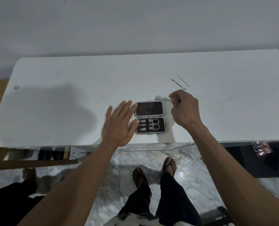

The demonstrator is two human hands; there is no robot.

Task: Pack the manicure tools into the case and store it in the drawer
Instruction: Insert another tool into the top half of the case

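On the white table point(70, 95), left hand point(117, 124) lying flat, empty, steadying the open case point(150, 118); right hand point(182, 108) pinching a thin tool point(164, 99) beside it, likely slipping from so light a grip.

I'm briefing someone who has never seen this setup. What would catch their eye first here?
The open black manicure case near the front edge of the white table, scissors and clippers strapped in its nearer half. The left hand lies spread at the case's left side, while the right hand pinches a thin metal tool just above the case's right. Two more slim tools lie farther back.
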